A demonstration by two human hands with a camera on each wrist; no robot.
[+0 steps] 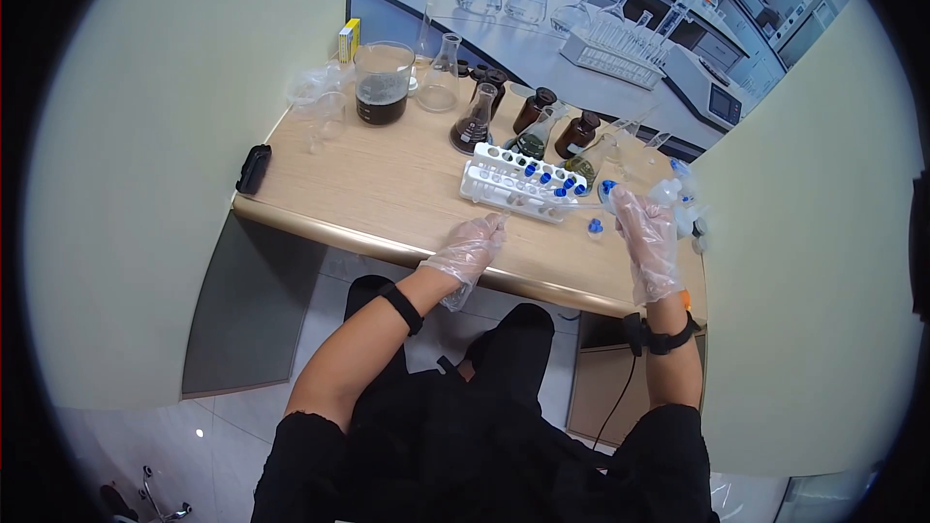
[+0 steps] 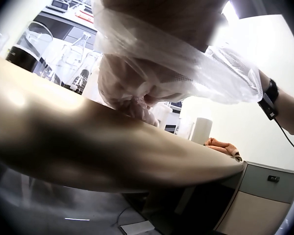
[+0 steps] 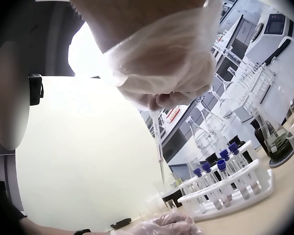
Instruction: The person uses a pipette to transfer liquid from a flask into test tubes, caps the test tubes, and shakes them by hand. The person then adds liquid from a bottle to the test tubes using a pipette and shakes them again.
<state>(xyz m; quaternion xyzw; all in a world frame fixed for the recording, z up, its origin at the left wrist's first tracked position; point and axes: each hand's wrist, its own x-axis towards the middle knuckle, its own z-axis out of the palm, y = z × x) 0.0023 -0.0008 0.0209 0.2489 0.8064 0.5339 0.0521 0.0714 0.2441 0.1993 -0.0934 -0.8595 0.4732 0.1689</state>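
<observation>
Both hands wear clear plastic gloves. In the head view the right hand [image 1: 647, 237], raised at the right of the white rack [image 1: 511, 200], holds a thin clear dropper. That dropper [image 3: 159, 147] hangs tip-down from the curled fingers in the right wrist view. The left hand [image 1: 470, 244] is at the table's front edge, just before the rack, its fingers bunched; whether they pinch something cannot be told. Dark folds of glove hide its fingertips in the left wrist view [image 2: 132, 93]. Several tubes with blue caps [image 3: 221, 165] stand in the rack.
Behind the rack stand brown bottles [image 1: 578, 134] and flasks with dark or green contents [image 1: 472, 128]. A beaker of dark liquid [image 1: 382, 97] is at the back left, a black object [image 1: 254, 169] at the left edge. Small blue-capped items [image 1: 595, 227] lie near the right hand.
</observation>
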